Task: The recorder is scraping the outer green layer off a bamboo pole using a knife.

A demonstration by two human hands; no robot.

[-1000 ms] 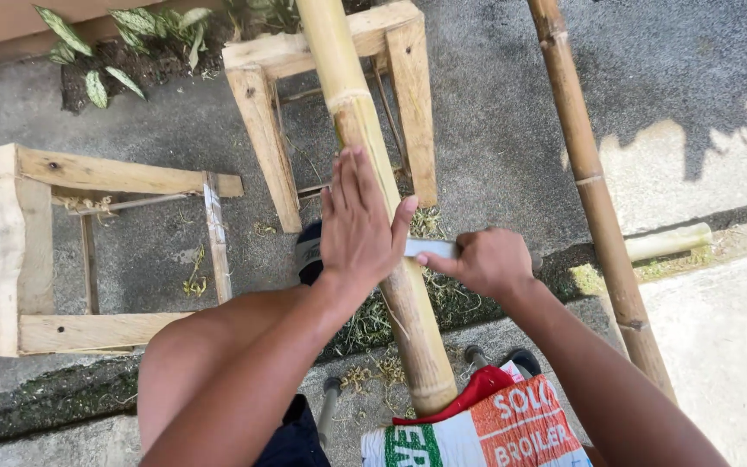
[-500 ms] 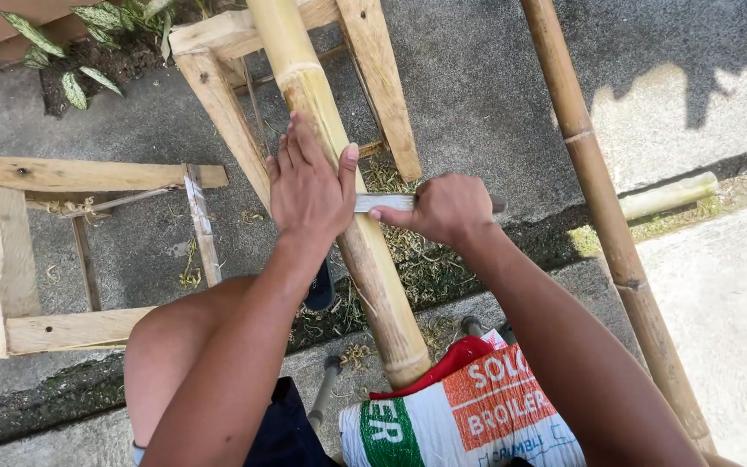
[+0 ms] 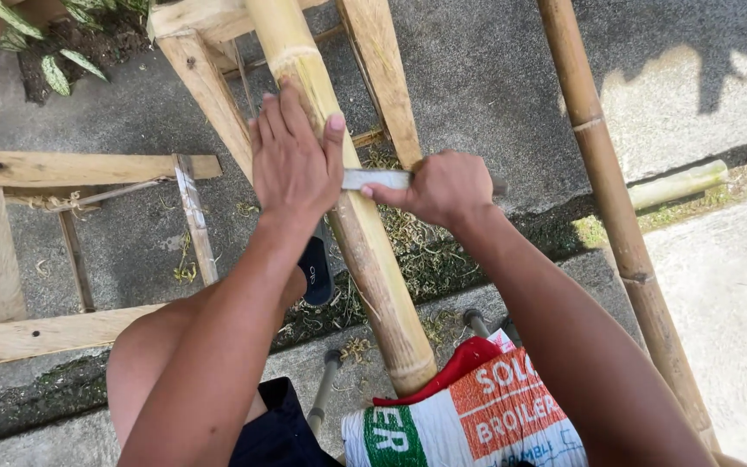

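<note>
A thick yellow bamboo pole (image 3: 373,259) slants from a wooden sawhorse (image 3: 209,95) at the top down to a printed sack (image 3: 477,424) near my lap. My left hand (image 3: 291,160) lies flat on the pole's upper part, fingers spread over it. My right hand (image 3: 443,186) grips the handle of a knife whose grey blade (image 3: 375,179) lies crosswise against the pole, just under my left thumb. My bare left knee (image 3: 144,363) is below the arms.
A second, thinner bamboo pole (image 3: 616,216) slants along the right. A wooden frame (image 3: 71,169) lies on the concrete at left. A cut bamboo piece (image 3: 676,183) rests by the gutter at right. Green plants (image 3: 45,52) grow top left. Bamboo shavings (image 3: 417,251) litter the ground.
The view shifted, so pole and sawhorse sit further left. My left hand slid slightly up the pole; my right hand keeps the blade against it.
</note>
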